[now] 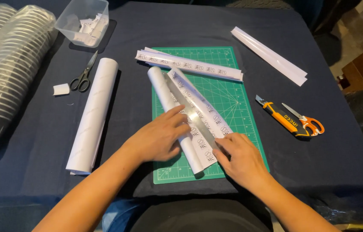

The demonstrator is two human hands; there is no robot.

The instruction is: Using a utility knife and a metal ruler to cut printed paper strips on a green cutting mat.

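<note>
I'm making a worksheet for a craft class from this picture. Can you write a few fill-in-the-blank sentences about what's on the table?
1. Both hands, left hand and right hand, press a metal ruler onto a sheet lying on a ____ cutting mat.
2. The black scissors lie ____ of the mat.
3. The utility knife lies beside scissors with ____ handles.

Missing words: green; left; orange

I have both forearms reaching in from the near edge. My left hand lies palm down, fingers spread flat; my right hand presses down, fingertips pointing left.
</note>
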